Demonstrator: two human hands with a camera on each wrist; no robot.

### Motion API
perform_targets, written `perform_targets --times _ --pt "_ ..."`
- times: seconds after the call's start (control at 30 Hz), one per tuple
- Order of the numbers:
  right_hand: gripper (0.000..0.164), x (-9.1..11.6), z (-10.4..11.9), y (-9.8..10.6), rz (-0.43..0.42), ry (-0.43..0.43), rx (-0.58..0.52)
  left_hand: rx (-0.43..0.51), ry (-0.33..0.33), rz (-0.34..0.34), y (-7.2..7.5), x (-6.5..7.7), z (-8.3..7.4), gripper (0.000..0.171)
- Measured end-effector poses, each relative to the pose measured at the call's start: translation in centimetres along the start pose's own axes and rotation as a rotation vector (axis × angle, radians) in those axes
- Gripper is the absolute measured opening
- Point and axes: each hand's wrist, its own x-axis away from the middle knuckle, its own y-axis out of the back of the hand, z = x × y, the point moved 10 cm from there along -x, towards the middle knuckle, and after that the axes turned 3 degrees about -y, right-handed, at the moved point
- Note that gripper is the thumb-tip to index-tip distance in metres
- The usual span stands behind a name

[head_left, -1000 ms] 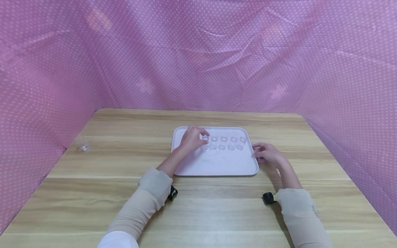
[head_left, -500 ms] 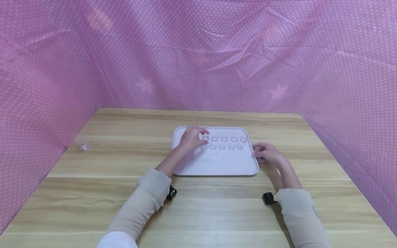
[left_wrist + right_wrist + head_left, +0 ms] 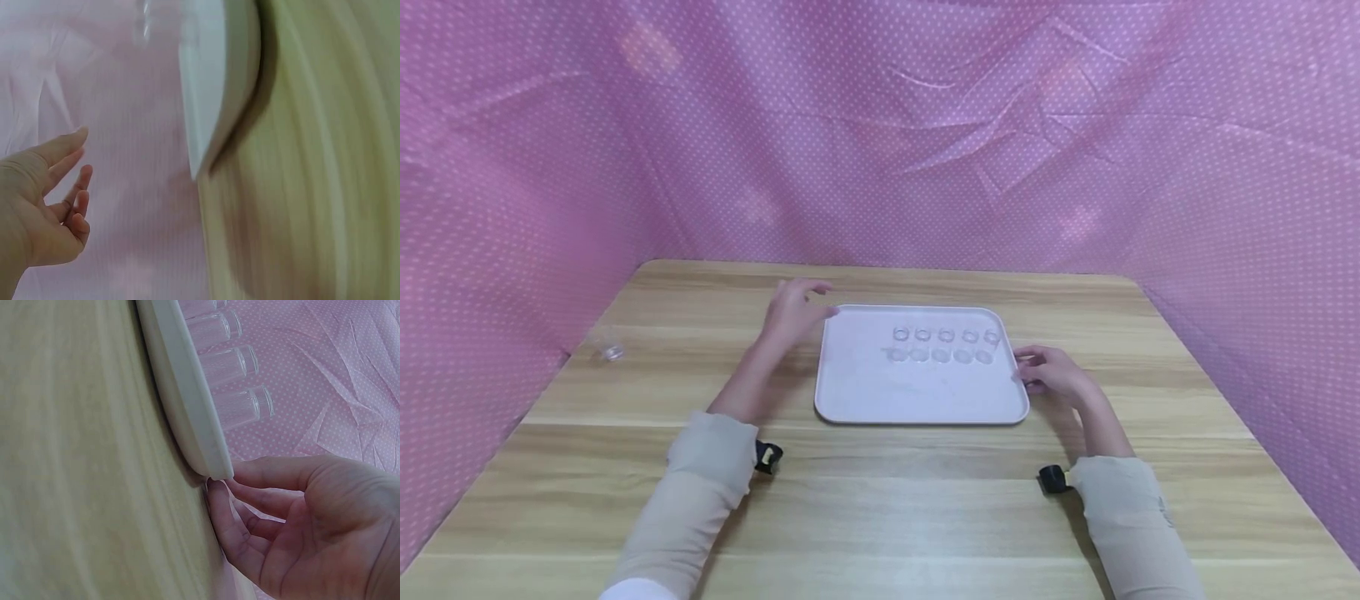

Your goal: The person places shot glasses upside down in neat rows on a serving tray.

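Note:
A white rectangular tray lies on the table with several small clear glasses in a row across its back right part. My left hand is above the table by the tray's back left corner, fingers spread and nothing between them. In the left wrist view that hand is apart from the tray edge. At the tray's right side my right hand holds the rim. The right wrist view shows its fingers right at the rim, one beneath it and one against its side.
One more clear glass stands near the left edge of the wooden table. A pink dotted cloth hangs behind and on both sides. A small black device is on the right wrist.
My left hand has come away from the leftmost glass of the row and moved left, off the tray. The right hand stays at the tray's rim.

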Motion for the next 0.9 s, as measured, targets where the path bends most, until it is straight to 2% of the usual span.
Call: perform_targets --times 0.13,0.3,0.57,0.67,0.9 --pt "0.049 0.0 0.0 0.0 0.009 0.008 0.0 0.029 0.051 -0.09 3.6 0.6 2.5 0.036" --pt "0.049 0.1 -0.1 0.1 0.006 -0.001 0.001 0.017 0.116 -0.192 7.9 1.8 5.6 0.039" --pt "0.049 0.2 -0.2 0.2 0.004 -0.002 0.009 0.039 0.249 -0.338 13.7 5.1 10.2 0.049" --pt "0.049 0.2 -0.1 0.0 0.01 0.004 0.012 0.068 0.327 -0.395 15.4 6.7 12.4 0.053" --pt "0.05 0.4 0.0 0.0 0.008 -0.001 0.016 0.121 0.585 -0.524 18.3 10.8 18.1 0.061"
